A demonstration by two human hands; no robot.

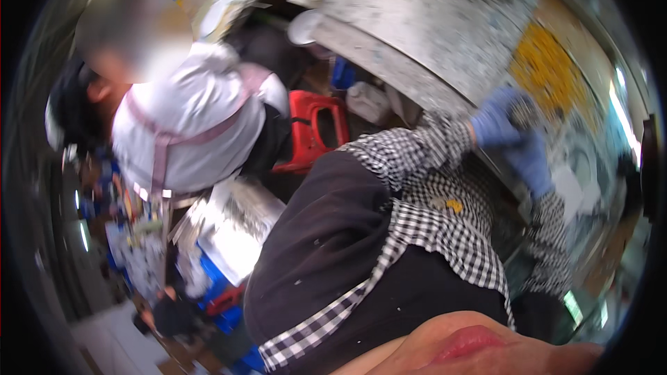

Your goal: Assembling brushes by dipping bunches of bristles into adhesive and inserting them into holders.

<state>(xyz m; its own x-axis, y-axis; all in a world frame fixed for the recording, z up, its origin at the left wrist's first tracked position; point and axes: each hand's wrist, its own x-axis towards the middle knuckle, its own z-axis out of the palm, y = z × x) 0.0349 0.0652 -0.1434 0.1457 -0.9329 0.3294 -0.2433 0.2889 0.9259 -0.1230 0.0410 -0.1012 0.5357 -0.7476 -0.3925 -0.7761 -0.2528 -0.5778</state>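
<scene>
My left hand (497, 117), in a blue glove with a black-and-white checked sleeve, is over the edge of the grey worktable. Its fingers are wrapped around a small, dark, speckled roundish piece (524, 112), partly hidden and too blurred to name. My right hand (531, 162), gloved in blue too, presses up against the left one from the right side. Its fingers look closed, but what they grip is hidden. Just beyond both hands, a spread of yellow material (549, 73) lies on the worktable (424, 21).
White sheets (573, 191) lie right of my hands. On the left, a person in a white top (198, 118) sits close by, near a red plastic stool (316, 128). A white jug (368, 103) stands below the table edge, and a white bucket (303, 28) is farther back.
</scene>
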